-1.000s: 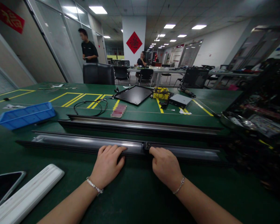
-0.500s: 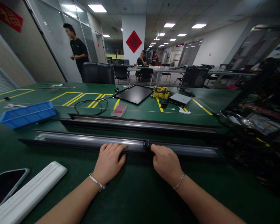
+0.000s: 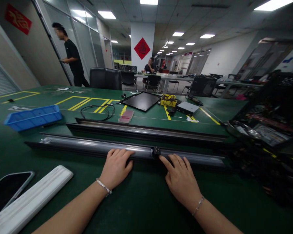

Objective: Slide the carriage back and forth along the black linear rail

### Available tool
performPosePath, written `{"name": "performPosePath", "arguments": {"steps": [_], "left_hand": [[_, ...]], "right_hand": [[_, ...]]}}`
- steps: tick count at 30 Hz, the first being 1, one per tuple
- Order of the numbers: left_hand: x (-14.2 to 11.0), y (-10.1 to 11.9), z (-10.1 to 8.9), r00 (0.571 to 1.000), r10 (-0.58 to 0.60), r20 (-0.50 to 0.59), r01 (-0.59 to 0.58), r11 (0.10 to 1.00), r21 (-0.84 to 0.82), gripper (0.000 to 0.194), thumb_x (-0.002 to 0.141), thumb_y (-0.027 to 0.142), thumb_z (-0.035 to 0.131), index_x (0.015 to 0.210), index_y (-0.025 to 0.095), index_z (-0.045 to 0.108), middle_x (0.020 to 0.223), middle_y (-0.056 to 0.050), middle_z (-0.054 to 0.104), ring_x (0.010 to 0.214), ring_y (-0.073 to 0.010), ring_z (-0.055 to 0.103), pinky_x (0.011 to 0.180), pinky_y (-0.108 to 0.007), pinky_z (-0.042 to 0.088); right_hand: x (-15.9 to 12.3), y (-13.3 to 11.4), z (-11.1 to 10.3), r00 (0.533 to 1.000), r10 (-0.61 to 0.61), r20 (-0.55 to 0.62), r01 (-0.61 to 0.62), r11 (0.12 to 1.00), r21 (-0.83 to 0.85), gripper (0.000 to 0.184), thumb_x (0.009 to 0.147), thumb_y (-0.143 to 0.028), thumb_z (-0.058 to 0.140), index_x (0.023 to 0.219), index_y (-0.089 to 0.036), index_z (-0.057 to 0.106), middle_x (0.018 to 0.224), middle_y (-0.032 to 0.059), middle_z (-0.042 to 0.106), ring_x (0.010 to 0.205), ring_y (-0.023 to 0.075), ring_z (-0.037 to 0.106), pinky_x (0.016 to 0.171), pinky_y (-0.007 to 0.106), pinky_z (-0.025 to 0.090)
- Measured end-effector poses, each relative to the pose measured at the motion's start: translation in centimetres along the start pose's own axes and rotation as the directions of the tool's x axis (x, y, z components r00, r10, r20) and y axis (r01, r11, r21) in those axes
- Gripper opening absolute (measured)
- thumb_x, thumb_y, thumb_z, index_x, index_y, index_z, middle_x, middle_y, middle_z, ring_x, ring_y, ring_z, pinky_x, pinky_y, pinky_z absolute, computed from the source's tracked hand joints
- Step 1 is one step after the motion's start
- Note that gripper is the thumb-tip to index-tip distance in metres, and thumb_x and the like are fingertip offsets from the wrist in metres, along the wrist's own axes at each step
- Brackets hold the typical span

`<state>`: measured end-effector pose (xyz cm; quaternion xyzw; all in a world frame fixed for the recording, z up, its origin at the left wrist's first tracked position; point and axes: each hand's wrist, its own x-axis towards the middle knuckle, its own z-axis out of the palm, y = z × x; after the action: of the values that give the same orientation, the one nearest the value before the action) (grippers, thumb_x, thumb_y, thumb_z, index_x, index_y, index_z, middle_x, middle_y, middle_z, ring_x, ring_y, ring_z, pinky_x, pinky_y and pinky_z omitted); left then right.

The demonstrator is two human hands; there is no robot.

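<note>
A long, straight rail of shining grey aluminium (image 3: 95,146) lay flat on a green table mat (image 3: 141,208), close to the table's near edge. Its long axis pointed from left to right across the person, and dark ribbed edges ran along its length. A small black fitting (image 3: 156,151) sat on the rail, between the two hands. The person's left hand (image 3: 116,168) rested palm down on the rail with curved fingers, open and not closed around the metal. The right hand (image 3: 182,177) was also open, and its spread fingers (image 3: 175,159) reached the rail's near edge just beside the fitting.

A second dark and silver rail (image 3: 146,131) lay parallel behind the first, apart from it. Nearer the left forearm lay a long white plastic bar (image 3: 30,195), and beside it a flat device with a dark screen (image 3: 7,188). Farther away were a blue plastic tray (image 3: 33,118), a coiled black cable (image 3: 97,112) and a flat black panel (image 3: 141,101).
</note>
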<state>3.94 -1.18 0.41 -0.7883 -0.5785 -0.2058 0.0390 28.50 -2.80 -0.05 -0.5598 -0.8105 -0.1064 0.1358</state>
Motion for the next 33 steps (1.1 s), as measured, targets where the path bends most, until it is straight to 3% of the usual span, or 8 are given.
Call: {"name": "performPosePath", "arguments": {"steps": [9,33], "left_hand": [[0.0,0.0,0.0,1.0,-0.009,0.014,0.009,1.0,0.001,0.027,0.082,0.025,0.049,0.107,0.026,0.058,0.095,-0.002,0.065,0.092,-0.0202,0.056,0.088,-0.041,0.032],[0.0,0.0,-0.3,0.999,-0.016,0.041,0.014,0.999,0.032,0.028,0.082,0.027,0.047,0.107,0.028,0.059,0.096,-0.002,0.065,0.093,-0.0213,0.057,0.089,-0.041,0.033]], "right_hand": [[1.0,0.1,0.1,0.999,-0.031,0.034,0.028,0.997,0.07,0.046,0.08,-0.014,0.043,0.123,-0.028,0.052,0.102,0.005,0.06,0.099,0.0189,0.052,0.102,0.043,0.024],[1.1,0.4,-0.4,0.999,-0.034,0.03,0.032,0.997,0.07,0.044,0.08,-0.014,0.042,0.12,-0.027,0.055,0.101,0.0048,0.063,0.094,0.0176,0.054,0.096,0.038,0.029]]}}
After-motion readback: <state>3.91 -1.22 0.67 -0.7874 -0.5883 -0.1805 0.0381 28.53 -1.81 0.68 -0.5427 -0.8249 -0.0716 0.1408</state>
